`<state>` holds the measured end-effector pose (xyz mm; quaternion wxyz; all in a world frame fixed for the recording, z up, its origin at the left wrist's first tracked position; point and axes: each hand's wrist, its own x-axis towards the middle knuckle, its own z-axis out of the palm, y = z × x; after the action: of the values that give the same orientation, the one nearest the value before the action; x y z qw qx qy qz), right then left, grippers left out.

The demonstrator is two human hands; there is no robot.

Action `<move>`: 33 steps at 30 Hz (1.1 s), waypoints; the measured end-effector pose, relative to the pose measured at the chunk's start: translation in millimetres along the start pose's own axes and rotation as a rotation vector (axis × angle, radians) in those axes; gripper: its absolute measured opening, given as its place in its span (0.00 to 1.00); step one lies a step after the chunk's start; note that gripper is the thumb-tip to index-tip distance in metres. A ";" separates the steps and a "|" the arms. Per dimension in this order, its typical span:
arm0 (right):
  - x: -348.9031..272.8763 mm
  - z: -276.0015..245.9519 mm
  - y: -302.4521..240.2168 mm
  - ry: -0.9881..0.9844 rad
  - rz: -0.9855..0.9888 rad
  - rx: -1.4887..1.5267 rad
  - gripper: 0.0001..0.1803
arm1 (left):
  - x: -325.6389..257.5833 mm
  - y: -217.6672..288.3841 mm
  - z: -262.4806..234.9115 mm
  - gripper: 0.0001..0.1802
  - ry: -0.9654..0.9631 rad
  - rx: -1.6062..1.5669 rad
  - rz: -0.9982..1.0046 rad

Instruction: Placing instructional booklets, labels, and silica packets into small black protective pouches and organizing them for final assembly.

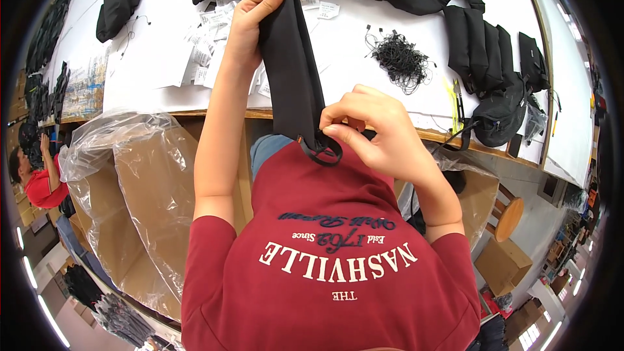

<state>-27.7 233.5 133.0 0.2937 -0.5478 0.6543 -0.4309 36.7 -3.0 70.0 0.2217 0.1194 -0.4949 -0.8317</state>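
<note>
A long black fabric pouch (286,71) hangs slanting in front of me, its lower end over my lap. My left hand (250,26) is closed on its top end, thumb along the near face. At the pouch's lower right edge, the thumb and fingertips of my right hand (377,127) are pinched together. What lies between those fingertips is too small or hidden to tell. Below them, a black strap loop (328,156) dangles from the pouch's bottom end.
On the white table (351,45) lie a tangled heap of black cords (400,58), white paper tags (211,32) and several black pouches (478,45). A black bag (500,114) sits at the right edge. Left of me stands a plastic-lined carton (149,188); a person in red (45,185) is farther left.
</note>
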 end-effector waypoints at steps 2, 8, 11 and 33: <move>-1.4 1.3 -0.8 0.005 -0.031 -0.009 0.04 | 2.0 1.7 2.6 0.11 -0.015 0.016 0.007; -2.9 6.3 0.0 0.041 -0.100 -0.064 0.05 | 9.0 0.2 4.3 0.10 0.021 0.063 0.007; -4.0 6.4 3.1 0.018 -0.081 -0.076 0.04 | 11.9 -0.1 5.3 0.10 0.044 0.064 -0.003; -47.6 -27.3 104.2 -0.150 0.397 1.663 0.25 | -72.0 14.0 16.7 0.24 -0.208 1.056 0.360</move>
<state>-88.6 289.3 49.0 0.7123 -0.0569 0.1881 -0.6738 96.1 39.2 88.8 0.2204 0.0453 -0.8753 -0.4280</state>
